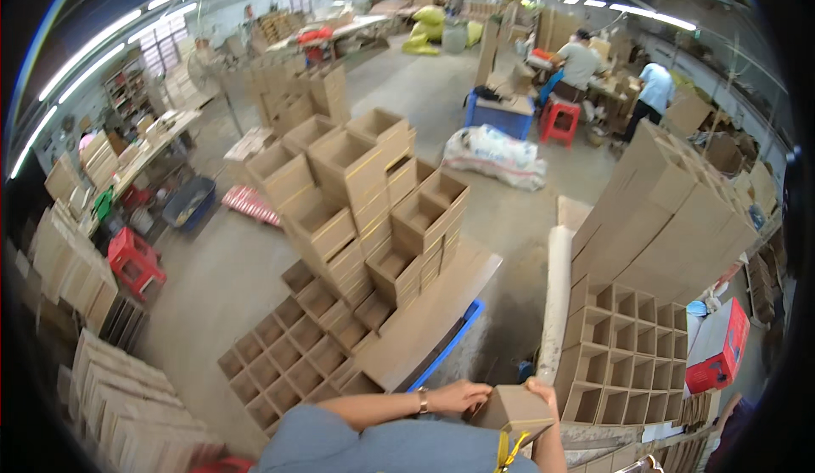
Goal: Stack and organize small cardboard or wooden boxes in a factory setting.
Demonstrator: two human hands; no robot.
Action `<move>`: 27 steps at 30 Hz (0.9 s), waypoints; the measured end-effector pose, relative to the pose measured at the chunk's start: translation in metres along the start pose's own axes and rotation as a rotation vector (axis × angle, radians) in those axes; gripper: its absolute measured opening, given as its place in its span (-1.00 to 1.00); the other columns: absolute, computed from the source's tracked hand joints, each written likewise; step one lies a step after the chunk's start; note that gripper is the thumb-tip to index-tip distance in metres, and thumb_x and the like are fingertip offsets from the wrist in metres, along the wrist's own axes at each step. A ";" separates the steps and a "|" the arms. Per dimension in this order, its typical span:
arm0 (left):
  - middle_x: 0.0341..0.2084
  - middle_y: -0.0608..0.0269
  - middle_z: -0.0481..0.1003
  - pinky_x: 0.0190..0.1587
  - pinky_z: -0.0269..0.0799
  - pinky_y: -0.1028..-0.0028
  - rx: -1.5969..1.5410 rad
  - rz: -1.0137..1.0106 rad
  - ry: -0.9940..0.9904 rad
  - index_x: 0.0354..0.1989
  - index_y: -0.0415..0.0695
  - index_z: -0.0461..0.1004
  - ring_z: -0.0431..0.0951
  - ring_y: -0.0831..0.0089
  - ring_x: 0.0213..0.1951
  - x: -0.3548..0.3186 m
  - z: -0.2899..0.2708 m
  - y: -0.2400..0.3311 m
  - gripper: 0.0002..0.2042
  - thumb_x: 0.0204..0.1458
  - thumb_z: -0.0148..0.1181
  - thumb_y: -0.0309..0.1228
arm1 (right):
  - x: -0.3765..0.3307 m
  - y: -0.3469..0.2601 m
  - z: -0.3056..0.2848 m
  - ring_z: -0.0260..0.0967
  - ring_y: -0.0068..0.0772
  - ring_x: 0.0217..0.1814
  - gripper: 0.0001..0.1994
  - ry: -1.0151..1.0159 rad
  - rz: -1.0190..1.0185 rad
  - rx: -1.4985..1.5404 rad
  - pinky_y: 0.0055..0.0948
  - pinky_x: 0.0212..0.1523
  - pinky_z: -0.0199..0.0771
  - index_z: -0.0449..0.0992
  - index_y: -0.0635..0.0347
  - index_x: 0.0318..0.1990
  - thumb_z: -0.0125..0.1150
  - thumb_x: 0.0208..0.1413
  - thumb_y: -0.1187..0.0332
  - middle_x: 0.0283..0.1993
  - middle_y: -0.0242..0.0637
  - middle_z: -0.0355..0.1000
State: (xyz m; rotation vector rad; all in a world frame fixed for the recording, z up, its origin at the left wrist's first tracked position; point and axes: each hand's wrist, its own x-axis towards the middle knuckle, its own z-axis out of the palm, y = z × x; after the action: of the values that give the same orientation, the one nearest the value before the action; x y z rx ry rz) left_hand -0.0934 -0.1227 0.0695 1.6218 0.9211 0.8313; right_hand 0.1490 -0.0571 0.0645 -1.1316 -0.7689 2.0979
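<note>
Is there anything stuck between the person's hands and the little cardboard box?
Nothing visible. The left hand lies flat against the small cardboard box on its left side, and the right hand grips its right edge. Both touch the box directly, with no gap showing.

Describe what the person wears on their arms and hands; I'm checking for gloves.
No gloves: both hands are bare. The left hand has a metal wristwatch at the wrist and a grey-blue sleeve above a bare forearm. The right hand shows no watch or sleeve.
</note>
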 end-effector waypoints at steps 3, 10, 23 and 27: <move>-0.53 -0.13 0.43 -0.44 0.35 0.13 0.269 0.122 0.250 -0.21 -0.18 0.35 0.45 -0.09 -0.46 -0.010 0.010 -0.003 -0.82 0.02 -0.10 -0.48 | -0.009 -0.002 0.028 0.31 -0.42 -0.59 -0.81 0.029 0.075 0.068 -0.44 -0.56 0.33 0.35 0.05 -0.57 0.14 -0.09 0.20 -0.62 -0.36 0.33; -0.55 0.10 0.40 -0.44 0.31 0.32 0.230 -0.023 0.193 -0.39 -0.16 0.31 0.44 0.24 -0.48 -0.007 -0.005 0.037 -0.87 0.01 0.04 -0.38 | -0.004 -0.018 0.025 0.29 -0.44 -0.59 -0.80 0.091 0.060 -0.136 -0.44 -0.54 0.32 0.38 0.05 -0.54 0.12 -0.06 0.16 -0.61 -0.37 0.33; -0.71 0.16 0.31 -0.51 0.25 0.39 -0.045 0.043 0.303 -0.53 -0.17 0.31 0.31 0.40 -0.61 -0.050 -0.014 0.000 -0.84 -0.01 0.08 -0.38 | -0.006 -0.021 0.120 0.32 -0.46 -0.56 -0.82 0.009 0.225 -0.080 -0.46 -0.50 0.33 0.39 0.08 -0.51 0.12 -0.02 0.21 -0.58 -0.37 0.36; -0.61 0.05 0.39 -0.53 0.33 0.32 0.190 -0.178 0.393 -0.53 -0.16 0.32 0.42 0.19 -0.58 -0.060 -0.033 -0.005 -0.89 -0.06 0.04 -0.42 | 0.066 -0.003 0.091 0.30 -0.53 -0.52 -0.83 -0.237 0.265 -0.166 -0.44 -0.48 0.31 0.38 0.06 -0.51 0.15 0.01 0.23 -0.54 -0.42 0.35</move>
State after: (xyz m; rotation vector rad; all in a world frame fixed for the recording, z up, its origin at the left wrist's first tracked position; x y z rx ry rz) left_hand -0.1506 -0.1599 0.0677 1.5337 1.4366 0.9790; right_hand 0.0422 -0.0235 0.0764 -1.1358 -0.9631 2.4599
